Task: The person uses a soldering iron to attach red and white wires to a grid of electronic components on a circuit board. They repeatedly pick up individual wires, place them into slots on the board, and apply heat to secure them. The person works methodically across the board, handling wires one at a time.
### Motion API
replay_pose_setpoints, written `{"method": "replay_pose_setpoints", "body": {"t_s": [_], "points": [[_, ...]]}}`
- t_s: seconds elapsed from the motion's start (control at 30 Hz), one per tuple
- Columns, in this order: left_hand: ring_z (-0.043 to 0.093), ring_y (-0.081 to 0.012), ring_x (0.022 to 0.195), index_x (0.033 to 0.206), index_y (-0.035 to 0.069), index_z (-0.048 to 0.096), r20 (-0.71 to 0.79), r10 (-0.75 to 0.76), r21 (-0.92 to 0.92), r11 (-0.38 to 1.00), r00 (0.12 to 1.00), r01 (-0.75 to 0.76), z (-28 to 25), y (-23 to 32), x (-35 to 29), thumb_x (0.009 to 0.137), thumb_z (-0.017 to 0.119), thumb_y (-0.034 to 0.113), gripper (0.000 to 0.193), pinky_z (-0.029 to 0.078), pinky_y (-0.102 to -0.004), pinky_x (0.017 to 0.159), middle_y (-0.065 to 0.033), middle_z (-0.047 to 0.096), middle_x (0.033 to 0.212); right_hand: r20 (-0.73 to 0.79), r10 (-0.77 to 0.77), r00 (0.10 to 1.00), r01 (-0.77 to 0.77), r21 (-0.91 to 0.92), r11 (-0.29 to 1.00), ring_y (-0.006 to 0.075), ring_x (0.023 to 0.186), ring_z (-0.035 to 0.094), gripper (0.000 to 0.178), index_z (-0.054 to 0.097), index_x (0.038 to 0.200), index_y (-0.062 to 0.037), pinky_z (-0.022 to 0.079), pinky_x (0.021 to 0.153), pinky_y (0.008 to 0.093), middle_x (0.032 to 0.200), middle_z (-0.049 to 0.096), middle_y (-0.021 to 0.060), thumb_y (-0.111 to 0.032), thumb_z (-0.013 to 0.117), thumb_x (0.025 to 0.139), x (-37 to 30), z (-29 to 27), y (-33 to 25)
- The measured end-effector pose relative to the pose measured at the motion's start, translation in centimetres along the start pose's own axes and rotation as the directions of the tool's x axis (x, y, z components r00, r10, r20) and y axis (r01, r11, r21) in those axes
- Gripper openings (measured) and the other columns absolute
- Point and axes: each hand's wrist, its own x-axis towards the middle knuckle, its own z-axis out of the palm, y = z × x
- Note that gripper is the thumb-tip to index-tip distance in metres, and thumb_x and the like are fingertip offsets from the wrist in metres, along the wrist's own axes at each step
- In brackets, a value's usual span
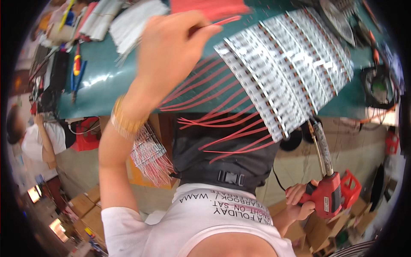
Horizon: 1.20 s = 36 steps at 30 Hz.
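Observation:
My left hand (175, 47) is raised over the green table, its fingers pinched on a short red wire (229, 20) that points right. Below and right of it lies a silver panel of small circuit boards (282, 64). Several red wires (222, 96) trail from the panel's left edge, over the table's near edge toward my lap. My right hand (299, 201) is wrapped round the handle of a red soldering gun (329, 195). Its long metal barrel (322, 145) points up to the panel's near corner, where I cannot tell whether the tip touches.
White wires (132, 21) and a red bundle (205, 6) lie at the far side. A screwdriver (77, 64) and a blue-handled tool (79, 79) lie left. A black fan (379, 85) stands right. Wired boards (150, 154) hang beside my lap. Another person (40, 137) sits left.

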Motion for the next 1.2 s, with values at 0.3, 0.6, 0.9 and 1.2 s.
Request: {"method": "replay_pose_setpoints", "body": {"t_s": [0.3, 0.6, 0.9, 1.2], "points": [[0.053, -0.0241, 0.088, 0.088, 0.009, 0.06, 0.02, 0.251, 0.363, 0.9, 0.968, -0.241, 4.8, -4.9, 3.8, 0.077, 0.065, 0.022, 0.018, 0.037, -0.0376, 0.078, -0.0069, 0.057, 0.088, -0.06, -0.1, 0.993, 0.094, -0.098, 0.991, 0.0115, 0.036, 0.037, 0.064, 0.034, 0.124, 0.0069, 0.037, 0.039, 0.024, 0.048, 0.04, 0.0016, -0.044, 0.052, 0.089, 2.4, 1.7, 0.0], [0.057, -0.0331, 0.081, 0.088, 0.004, 0.06, 0.244, -0.113, 0.429, 0.903, 0.963, -0.002, -1.8, -13.5, 1.4, 0.076, 0.063, 0.015, 0.017, 0.043, -0.0407, 0.07, -0.0148, 0.059, 0.083, 0.016, -0.042, 0.999, 0.044, -0.09, 0.995, 0.0112, 0.036, 0.038, 0.058, 0.035, 0.123, 0.0073, 0.037, 0.04, 0.024, 0.048, 0.04, 0.0015, -0.036, 0.054, 0.09, 5.6, 4.2, -0.3], [0.059, -0.0344, 0.067, 0.076, 0.003, 0.066, 0.199, -0.268, 0.322, 0.926, 0.943, 0.195, -3.4, -13.9, 3.7, 0.08, 0.061, 0.018, 0.016, 0.045, -0.0418, 0.061, -0.0155, 0.063, 0.073, 0.074, -0.058, 0.996, 0.072, -0.208, 0.976, 0.011, 0.036, 0.038, 0.057, 0.036, 0.123, 0.0082, 0.037, 0.041, 0.0244, 0.047, 0.04, 0.0019, -0.034, 0.055, 0.089, 6.3, 5.9, -0.4], [0.057, -0.0369, 0.071, 0.08, 0.002, 0.062, 0.454, -0.135, 0.532, 0.834, 0.881, -0.146, -7.9, -10.3, 6.1, 0.085, 0.055, 0.017, 0.017, 0.044, -0.0435, 0.063, -0.0172, 0.059, 0.072, 0.064, -0.04, 0.997, 0.049, -0.14, 0.989, 0.0113, 0.035, 0.037, 0.059, 0.035, 0.123, 0.0081, 0.037, 0.041, 0.0249, 0.047, 0.04, 0.0025, -0.036, 0.055, 0.089, 6.6, 6.4, -0.3]]}}
